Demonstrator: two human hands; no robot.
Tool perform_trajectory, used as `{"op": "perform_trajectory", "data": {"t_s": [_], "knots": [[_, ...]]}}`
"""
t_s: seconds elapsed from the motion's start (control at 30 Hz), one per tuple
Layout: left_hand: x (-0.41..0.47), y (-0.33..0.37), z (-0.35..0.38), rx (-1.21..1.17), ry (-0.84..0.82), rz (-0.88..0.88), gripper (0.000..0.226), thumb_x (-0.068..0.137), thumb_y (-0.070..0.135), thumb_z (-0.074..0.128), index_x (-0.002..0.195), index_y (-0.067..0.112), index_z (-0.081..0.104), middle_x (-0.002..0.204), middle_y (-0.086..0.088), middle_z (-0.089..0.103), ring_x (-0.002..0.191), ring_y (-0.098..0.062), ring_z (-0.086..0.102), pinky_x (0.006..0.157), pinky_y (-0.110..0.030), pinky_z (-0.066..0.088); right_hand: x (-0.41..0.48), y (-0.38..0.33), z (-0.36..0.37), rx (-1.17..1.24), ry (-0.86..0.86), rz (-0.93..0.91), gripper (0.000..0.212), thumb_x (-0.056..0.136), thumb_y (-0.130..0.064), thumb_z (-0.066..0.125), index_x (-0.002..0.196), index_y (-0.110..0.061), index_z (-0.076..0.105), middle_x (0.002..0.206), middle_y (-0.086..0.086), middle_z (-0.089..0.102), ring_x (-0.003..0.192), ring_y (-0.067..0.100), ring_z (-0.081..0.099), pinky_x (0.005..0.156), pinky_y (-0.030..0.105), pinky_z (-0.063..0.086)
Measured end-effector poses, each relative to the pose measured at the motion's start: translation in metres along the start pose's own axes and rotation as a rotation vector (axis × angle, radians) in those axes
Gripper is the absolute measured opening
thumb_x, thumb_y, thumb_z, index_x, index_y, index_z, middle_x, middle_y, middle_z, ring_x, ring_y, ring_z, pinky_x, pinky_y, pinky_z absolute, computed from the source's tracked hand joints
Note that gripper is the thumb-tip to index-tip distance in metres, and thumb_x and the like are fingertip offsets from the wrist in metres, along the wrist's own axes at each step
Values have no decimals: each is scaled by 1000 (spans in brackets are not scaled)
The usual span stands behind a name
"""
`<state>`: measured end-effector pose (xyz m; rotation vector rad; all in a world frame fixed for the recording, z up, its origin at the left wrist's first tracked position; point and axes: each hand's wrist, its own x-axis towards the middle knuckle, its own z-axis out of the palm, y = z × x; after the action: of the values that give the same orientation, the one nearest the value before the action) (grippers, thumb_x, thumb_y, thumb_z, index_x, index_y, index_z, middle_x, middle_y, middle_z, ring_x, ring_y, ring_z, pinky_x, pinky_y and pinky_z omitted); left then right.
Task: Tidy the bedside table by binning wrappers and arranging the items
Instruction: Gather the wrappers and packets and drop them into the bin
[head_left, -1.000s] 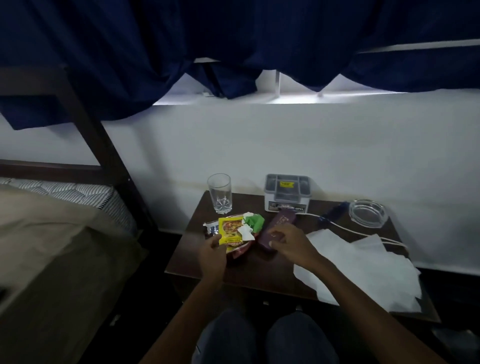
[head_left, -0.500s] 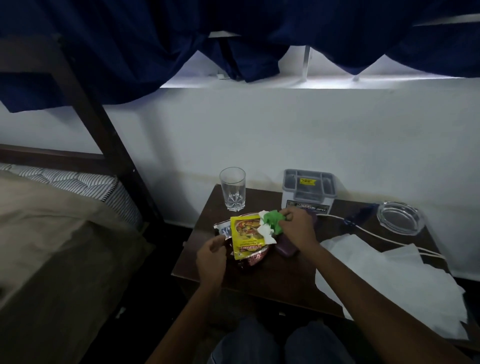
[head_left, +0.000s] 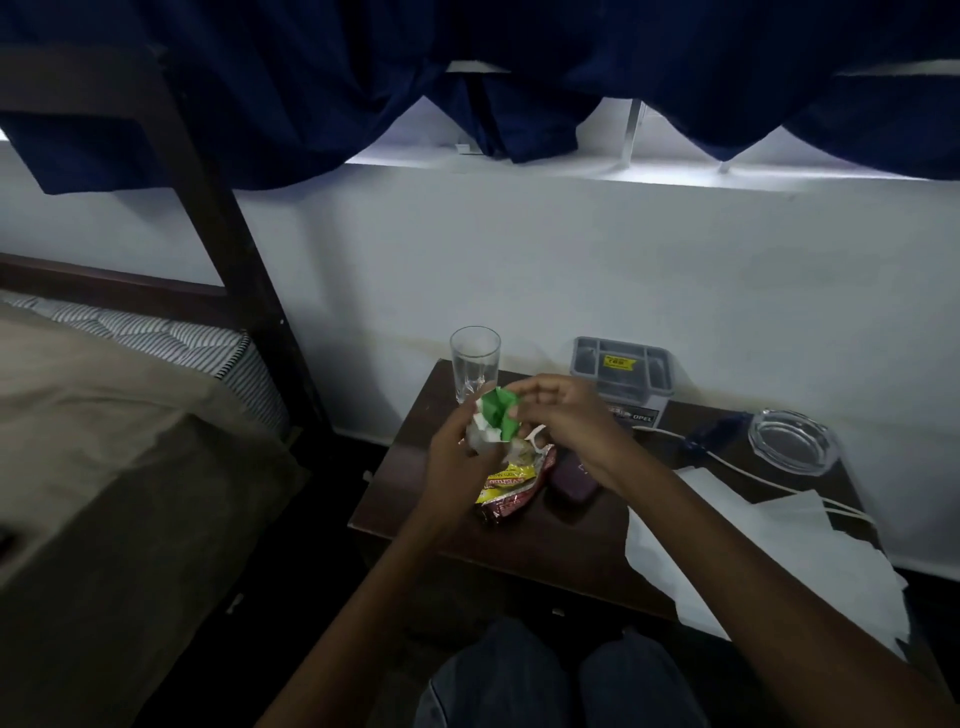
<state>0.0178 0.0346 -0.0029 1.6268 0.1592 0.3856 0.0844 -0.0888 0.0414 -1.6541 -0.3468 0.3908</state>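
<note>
Here, just in front of the glass (head_left: 474, 364), a green wrapper (head_left: 500, 415) is pinched by the right hand (head_left: 563, 415), while crumpled white wrappers (head_left: 480, 439) are held in the curled left hand (head_left: 454, 457). A yellow packet (head_left: 506, 480) is left on the bedside table (head_left: 467, 540), nearer the person than the glass. Should the bundle be gathered carelessly, the glass could be knocked over, or scraps dropped.
</note>
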Motion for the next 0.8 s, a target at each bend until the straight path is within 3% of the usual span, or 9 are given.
{"op": "perform_trajectory", "data": {"t_s": [0.1, 0.2, 0.27, 0.37, 0.43, 0.5, 0.67, 0.8], "knots": [[1, 1, -7, -94, 156, -57, 36, 83, -6, 60, 117, 7, 64, 107, -16, 69, 95, -33, 68, 75, -45, 59, 9, 1, 3, -44, 23, 3, 19, 80, -2, 67, 99, -3, 67, 75, 5, 67, 45, 4, 57, 42, 16, 43], [2, -1, -21, -120, 305, -109, 28, 87, -2, 58, 111, 10, 65, 89, -4, 69, 70, -6, 69, 59, -24, 58, 30, 16, -5, -226, 233, -49, 14, 83, -6, 62, 96, -6, 69, 87, 7, 68, 63, 12, 61, 62, 27, 51], [2, -9, -33, -109, 379, -142, 25, 87, 1, 59, 110, 8, 65, 84, 0, 67, 60, 1, 65, 53, -14, 53, 46, 37, -15, -510, 326, -93, 20, 84, -4, 58, 99, -4, 70, 97, 9, 70, 85, 20, 63, 79, 32, 51], [0, -23, -46, -52, 457, -201, 28, 87, 6, 61, 114, 0, 64, 94, -10, 68, 67, -6, 61, 51, -9, 50, 58, 68, -23, -1051, 122, -62, 32, 84, -16, 57, 115, -15, 64, 118, 9, 61, 115, 32, 50, 96, 41, 43], [-2, -32, -50, -18, 473, -225, 27, 87, 8, 62, 112, -1, 66, 95, -14, 69, 70, -10, 61, 52, -11, 49, 59, 82, -22, -1345, -13, 16, 46, 85, -29, 58, 130, -22, 51, 130, 8, 44, 123, 33, 35, 99, 45, 34], [-2, -36, -52, -13, 466, -246, 25, 86, 9, 64, 109, -2, 68, 93, -16, 70, 71, -13, 61, 58, -17, 50, 59, 87, -19, -1476, -44, 23, 53, 85, -38, 58, 134, -26, 45, 136, 8, 37, 125, 32, 31, 102, 46, 29], [-8, -37, -48, 21, 405, -268, 17, 86, 8, 63, 100, 1, 70, 82, -9, 68, 69, -13, 61, 53, -13, 49, 63, 89, -11, -1412, 25, 29, 32, 86, -27, 60, 118, -21, 60, 126, 9, 46, 122, 34, 34, 102, 47, 29], [-12, -30, -44, 27, 402, -274, 18, 86, 8, 62, 102, 2, 68, 87, -10, 67, 75, -16, 61, 57, -18, 49, 63, 86, -19, -965, 217, -51, 11, 79, -18, 67, 89, -12, 69, 106, 7, 61, 109, 33, 47, 89, 37, 33]]}}
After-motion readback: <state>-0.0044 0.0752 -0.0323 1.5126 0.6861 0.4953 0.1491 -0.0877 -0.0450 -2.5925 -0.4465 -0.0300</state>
